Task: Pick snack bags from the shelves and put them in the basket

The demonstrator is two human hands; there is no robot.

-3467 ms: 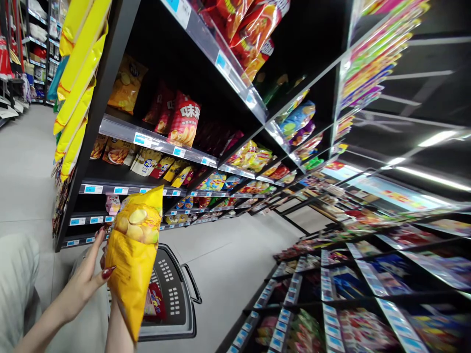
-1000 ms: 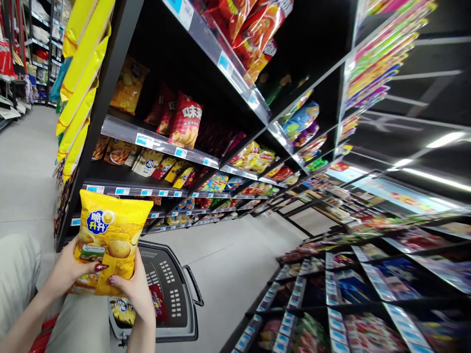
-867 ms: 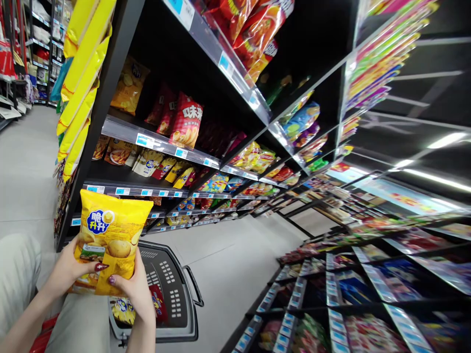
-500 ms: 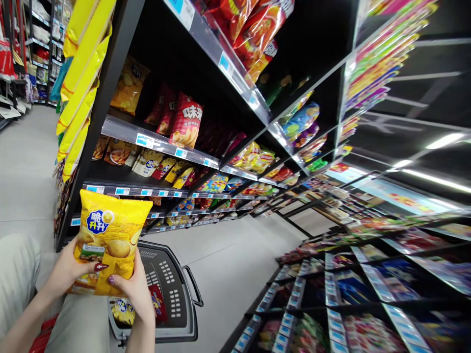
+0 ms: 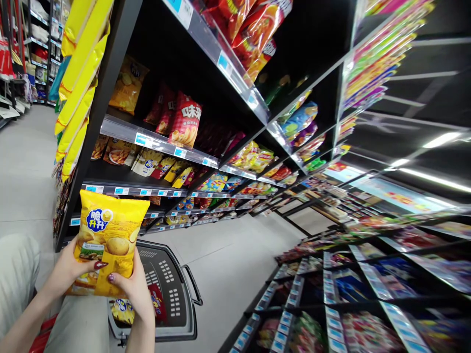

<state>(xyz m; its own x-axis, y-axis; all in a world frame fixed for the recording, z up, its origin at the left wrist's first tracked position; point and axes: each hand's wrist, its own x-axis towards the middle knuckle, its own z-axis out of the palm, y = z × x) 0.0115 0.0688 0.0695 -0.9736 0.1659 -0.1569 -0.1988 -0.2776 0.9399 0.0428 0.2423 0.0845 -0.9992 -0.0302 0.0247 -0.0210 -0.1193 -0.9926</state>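
A yellow bag of potato chips (image 5: pixel 114 228) with a blue logo faces me at the lower left. My left hand (image 5: pixel 69 269) grips its left side, thumb across the front. On the other side my right hand (image 5: pixel 134 284) holds the lower right edge, its thumb pressed on the front too. The fingers behind the bag are hidden. Below and right of the bag stands a dark shopping basket (image 5: pixel 174 274) on the floor. Inside it lie a yellow snack bag (image 5: pixel 123 310) and a red snack bag (image 5: pixel 157 300), both partly covered by my right arm.
A black shelf unit (image 5: pixel 154 142) with snack bags on several levels rises ahead. Yellow bags (image 5: pixel 79 98) hang along its left end. Another shelf row (image 5: pixel 331 294) runs along the right, with the grey aisle floor (image 5: pixel 228 255) between. My knees are at the lower left.
The chip bag has turned very slightly in my hands, and the glare on it has shifted. Both hands keep their grip. The view has shifted a little.
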